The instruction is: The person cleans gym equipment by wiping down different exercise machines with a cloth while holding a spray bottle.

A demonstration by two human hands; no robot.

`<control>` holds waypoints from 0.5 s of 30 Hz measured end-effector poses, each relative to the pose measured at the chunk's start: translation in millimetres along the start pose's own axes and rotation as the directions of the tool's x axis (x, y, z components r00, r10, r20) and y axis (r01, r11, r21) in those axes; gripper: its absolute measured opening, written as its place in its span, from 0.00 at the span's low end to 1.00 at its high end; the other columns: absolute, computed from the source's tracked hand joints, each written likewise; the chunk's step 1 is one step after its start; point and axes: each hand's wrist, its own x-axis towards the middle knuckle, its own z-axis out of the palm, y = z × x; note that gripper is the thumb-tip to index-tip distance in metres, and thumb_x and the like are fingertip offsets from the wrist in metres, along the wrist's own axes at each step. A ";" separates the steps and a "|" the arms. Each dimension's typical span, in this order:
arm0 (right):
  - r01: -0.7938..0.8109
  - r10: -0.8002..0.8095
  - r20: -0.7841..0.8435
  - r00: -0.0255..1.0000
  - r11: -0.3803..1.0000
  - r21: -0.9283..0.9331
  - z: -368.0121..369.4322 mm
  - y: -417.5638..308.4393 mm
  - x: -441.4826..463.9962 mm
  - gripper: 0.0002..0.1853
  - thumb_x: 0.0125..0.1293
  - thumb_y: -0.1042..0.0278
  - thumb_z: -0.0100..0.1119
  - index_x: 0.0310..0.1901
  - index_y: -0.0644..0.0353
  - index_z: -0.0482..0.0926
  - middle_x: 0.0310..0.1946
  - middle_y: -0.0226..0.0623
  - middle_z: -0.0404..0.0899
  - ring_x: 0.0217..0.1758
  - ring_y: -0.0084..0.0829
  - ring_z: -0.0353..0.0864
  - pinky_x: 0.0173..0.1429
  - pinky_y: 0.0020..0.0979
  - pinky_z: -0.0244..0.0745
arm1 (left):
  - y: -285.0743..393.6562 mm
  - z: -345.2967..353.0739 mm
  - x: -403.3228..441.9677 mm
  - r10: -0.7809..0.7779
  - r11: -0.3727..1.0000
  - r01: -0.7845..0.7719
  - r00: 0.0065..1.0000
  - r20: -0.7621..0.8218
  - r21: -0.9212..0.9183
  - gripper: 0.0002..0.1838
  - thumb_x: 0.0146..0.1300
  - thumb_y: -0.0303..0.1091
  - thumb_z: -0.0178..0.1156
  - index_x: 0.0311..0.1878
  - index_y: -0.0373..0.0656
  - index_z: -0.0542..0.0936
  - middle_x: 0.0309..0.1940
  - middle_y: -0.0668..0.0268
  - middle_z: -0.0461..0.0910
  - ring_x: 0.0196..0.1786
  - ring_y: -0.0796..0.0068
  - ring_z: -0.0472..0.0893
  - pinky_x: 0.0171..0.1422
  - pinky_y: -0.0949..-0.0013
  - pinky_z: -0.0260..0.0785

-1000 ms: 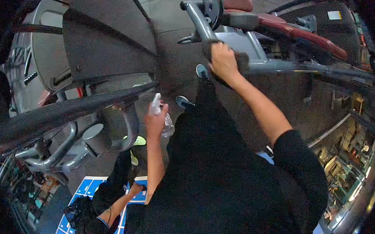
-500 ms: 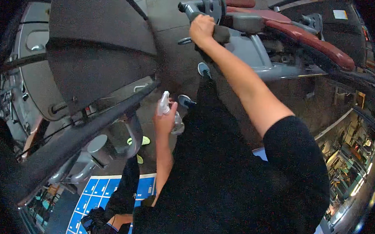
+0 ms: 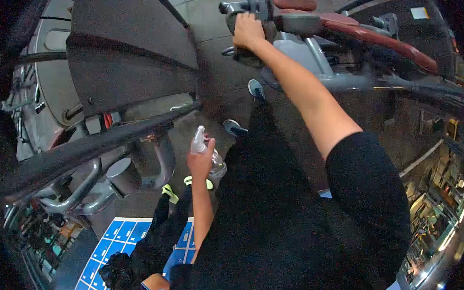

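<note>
My left hand (image 3: pixel 199 163) is wrapped round a clear spray bottle (image 3: pixel 218 168) with a white trigger head, held low at my left side. My right arm reaches far forward. At its end my right hand (image 3: pixel 249 30) is closed on a dark cloth (image 3: pixel 247 55), which bunches and hangs below the fingers. The cloth lies against the grey end of a gym machine (image 3: pixel 325 67), beside its round metal bar end (image 3: pixel 232 7). My palm and the part of the machine under the cloth are hidden.
Dark red pads (image 3: pixel 382 38) extend along the machine to the right. On the left stand a large dark panel (image 3: pixel 133 29) and a thick black bar (image 3: pixel 106 141). Behind me, a person in dark clothes (image 3: pixel 150 246) with yellow shoes (image 3: pixel 169 193) is near blue lockers (image 3: pixel 125 229).
My right hand has shifted slightly with the cloth, which now hangs lower beneath it. The spray bottle sits a little lower in view. The other person's feet have moved to the right.
</note>
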 end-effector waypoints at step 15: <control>-0.133 0.118 -0.062 0.991 0.916 -0.379 -49.9 -23.4 -133.2 0.09 0.65 0.64 0.54 0.38 0.60 0.79 0.35 0.39 0.77 0.42 0.38 0.76 0.44 0.41 0.69 | -23.9 7.8 26.6 0.127 0.990 -0.125 0.992 0.021 -0.064 0.24 0.63 0.45 0.70 0.60 0.46 0.82 0.44 0.65 0.88 0.48 0.67 0.86 0.55 0.61 0.75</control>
